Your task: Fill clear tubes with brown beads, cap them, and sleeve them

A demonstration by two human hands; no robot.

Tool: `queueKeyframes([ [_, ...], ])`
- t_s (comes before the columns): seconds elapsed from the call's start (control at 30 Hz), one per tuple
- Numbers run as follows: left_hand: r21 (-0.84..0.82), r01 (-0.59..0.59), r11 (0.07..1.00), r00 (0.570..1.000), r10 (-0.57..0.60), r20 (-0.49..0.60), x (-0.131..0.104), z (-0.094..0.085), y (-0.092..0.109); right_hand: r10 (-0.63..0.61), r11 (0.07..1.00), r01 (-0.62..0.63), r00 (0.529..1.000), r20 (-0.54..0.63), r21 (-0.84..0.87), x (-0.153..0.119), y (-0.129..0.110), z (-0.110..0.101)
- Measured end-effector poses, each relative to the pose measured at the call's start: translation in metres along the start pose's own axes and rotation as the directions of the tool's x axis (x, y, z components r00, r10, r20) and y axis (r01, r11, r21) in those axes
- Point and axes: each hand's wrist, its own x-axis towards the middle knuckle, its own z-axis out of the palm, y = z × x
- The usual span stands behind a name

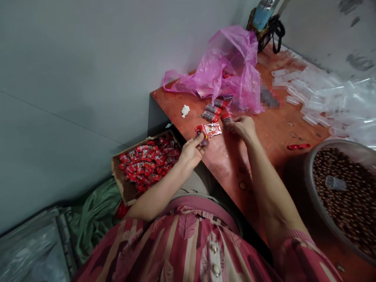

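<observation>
Near the table's left edge, my left hand (192, 152) pinches a red printed wrapper (212, 129) between thumb and fingers; a dark piece shows below the thumb. My right hand (243, 127) is closed at the fingertips on a small red-capped tube (226, 116) with dark contents. Beside it, a few more red-capped tubes (210, 116) lie on the red table (223, 156), at the mouth of a pink plastic bag (235, 62). Below my left forearm stands a cardboard box (116, 176) full of red-wrapped pieces (149, 160).
At the right stands a large tub (308, 172) of brown balls with a clear cup (335, 183) in it. Clear empty tubes (317, 98) are heaped behind. Red caps (299, 146), a crumpled white scrap (185, 111) and a bottle (264, 15) are also on the table. A wall rises at left.
</observation>
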Motion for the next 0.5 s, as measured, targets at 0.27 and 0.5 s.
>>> queueKeyframes([
  [0.27,-0.171,0.065,0.983,0.996,-0.074,-0.05,0.001,0.018,-0.005,0.039,0.899,-0.036,0.999,0.003,0.437,-0.112,-0.004,-0.027],
  [0.5,-0.13,0.125,0.984,0.991,-0.13,-0.032,-0.009,0.032,-0.02,0.004,0.866,0.033,0.997,-0.073,0.498,-0.181,-0.009,-0.006],
])
